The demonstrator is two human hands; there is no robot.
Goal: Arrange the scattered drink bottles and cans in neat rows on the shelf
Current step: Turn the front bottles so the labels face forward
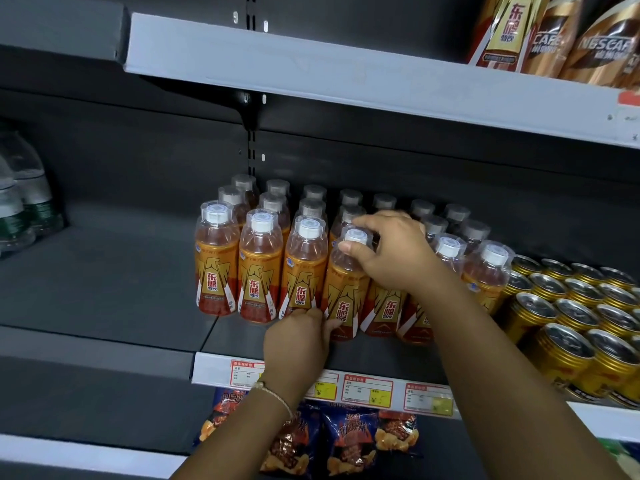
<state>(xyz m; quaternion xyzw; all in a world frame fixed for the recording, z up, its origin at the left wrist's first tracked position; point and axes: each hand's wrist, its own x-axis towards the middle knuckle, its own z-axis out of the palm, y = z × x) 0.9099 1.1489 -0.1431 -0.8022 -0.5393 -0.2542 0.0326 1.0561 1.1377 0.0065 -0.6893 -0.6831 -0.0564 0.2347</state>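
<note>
Bottle: as we straighten it, the bottle [343, 289] stands mid-frame on the shelf [374, 351], front row.
Hands: right hand [391, 251] grips its cap; left hand [298, 337] pinches its base.
Handling: we judge it full, heavyish, smooth, stiff; hold shoulder and base.

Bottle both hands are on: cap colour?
White, under a clear dust cover, on the held bottle; head view.

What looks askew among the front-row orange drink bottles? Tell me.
The bottle held by both hands tilts left and sits forward of its row; right hand grips its cap, left hand its base. The rest stand upright.
</note>
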